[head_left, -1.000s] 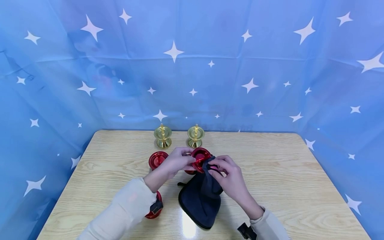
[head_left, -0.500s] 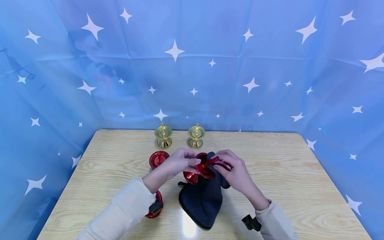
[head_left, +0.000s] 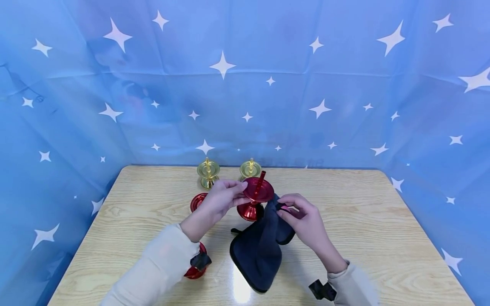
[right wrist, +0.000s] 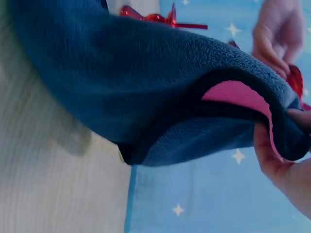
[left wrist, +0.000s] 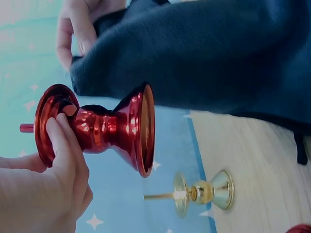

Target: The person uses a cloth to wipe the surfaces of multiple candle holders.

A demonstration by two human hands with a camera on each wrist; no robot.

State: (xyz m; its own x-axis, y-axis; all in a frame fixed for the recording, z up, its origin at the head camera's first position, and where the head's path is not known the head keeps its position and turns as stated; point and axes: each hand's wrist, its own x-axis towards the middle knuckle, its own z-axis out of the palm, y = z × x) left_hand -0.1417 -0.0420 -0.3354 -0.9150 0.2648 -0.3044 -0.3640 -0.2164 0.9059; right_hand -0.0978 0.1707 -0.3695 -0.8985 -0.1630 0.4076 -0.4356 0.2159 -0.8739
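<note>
A shiny red candle holder (head_left: 250,211) with a flared base, a dish and a central spike is lifted upright off the table. My left hand (head_left: 221,199) pinches the edge of its dish; the left wrist view shows fingers curled on the dish of the red candle holder (left wrist: 99,127). My right hand (head_left: 304,219) pinches a dark navy cloth (head_left: 258,250) with black edging. Pink lining shows in the fold of the cloth (right wrist: 131,73) in the right wrist view. The cloth drapes down to the table, its upper end beside the red candle holder.
Two gold candle holders (head_left: 208,172) stand near the table's back edge. Another red candle holder (head_left: 197,202) is partly behind my left hand, and a further red one (head_left: 195,272) is half hidden by the left sleeve. A blue star-patterned curtain (head_left: 245,85) hangs behind the wooden table (head_left: 363,221).
The red candle holder was tipped toward the right hand and has swung upright and moved up and away. The right hand has moved slightly right, drawing the cloth's upper end off the dish.
</note>
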